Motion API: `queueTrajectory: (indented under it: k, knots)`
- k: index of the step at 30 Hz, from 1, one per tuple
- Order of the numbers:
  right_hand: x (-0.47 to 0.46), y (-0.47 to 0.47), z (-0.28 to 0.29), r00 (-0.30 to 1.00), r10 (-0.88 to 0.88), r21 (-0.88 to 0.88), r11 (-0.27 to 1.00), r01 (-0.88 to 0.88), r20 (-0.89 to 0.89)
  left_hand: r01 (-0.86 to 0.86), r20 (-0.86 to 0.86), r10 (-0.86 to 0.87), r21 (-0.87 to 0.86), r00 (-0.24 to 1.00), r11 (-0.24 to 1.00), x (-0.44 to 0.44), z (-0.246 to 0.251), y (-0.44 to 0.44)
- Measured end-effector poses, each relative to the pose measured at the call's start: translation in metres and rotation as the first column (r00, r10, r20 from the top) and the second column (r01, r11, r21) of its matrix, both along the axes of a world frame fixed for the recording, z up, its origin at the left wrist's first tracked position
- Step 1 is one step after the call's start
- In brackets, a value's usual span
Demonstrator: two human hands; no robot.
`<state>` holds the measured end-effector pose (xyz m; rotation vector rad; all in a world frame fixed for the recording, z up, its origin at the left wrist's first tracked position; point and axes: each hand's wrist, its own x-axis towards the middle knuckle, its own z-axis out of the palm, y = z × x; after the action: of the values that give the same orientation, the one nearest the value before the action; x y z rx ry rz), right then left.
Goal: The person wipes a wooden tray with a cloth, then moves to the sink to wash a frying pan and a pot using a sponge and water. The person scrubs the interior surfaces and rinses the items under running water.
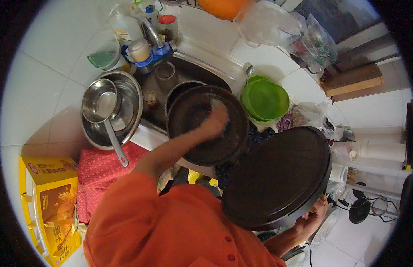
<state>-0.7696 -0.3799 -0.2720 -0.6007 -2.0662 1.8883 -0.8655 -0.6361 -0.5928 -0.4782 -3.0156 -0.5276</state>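
Note:
My left hand [215,121] reaches into a round dark pan [196,152] lying over the sink. Motion blurs its fingers; something pale shows at their tips, but whether they hold it is unclear. My right hand [314,208] grips the lower right rim of a large round black griddle plate [276,177]. The griddle is tilted beside the pan, close to my body, and hides part of that hand. Beneath the dark pan, the rim of another vessel [169,96] sticks out in the dark sink basin [201,68].
Left of the sink, a steel saucepan [99,100] rests in a steel bowl [136,128]. A water tap [153,31], a glass [166,75] and a red-lidded jar [167,25] are near the back. Green bowls [266,100] stand right; a yellow box [56,207] stands left.

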Motion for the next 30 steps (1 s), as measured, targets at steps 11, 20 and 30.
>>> queueTrajectory:
  k: [11,20,30]
  knots:
    - [-0.003,-0.007,0.004,0.999,-0.025,-0.041,0.999,0.024,-0.037,-0.299,-0.233,0.290,-0.006,0.928,0.954,-0.009,-0.018,-0.023]
    - [-0.006,-0.006,0.010,0.995,0.095,-0.081,0.992,-0.095,-0.001,-0.033,-0.095,0.022,-0.116,0.995,0.993,-0.003,0.004,-0.018]
    - [-0.004,0.002,0.004,0.986,0.159,-0.138,0.977,-0.164,-0.042,-0.008,-0.060,0.000,-0.135,0.998,0.991,-0.004,-0.006,-0.013]
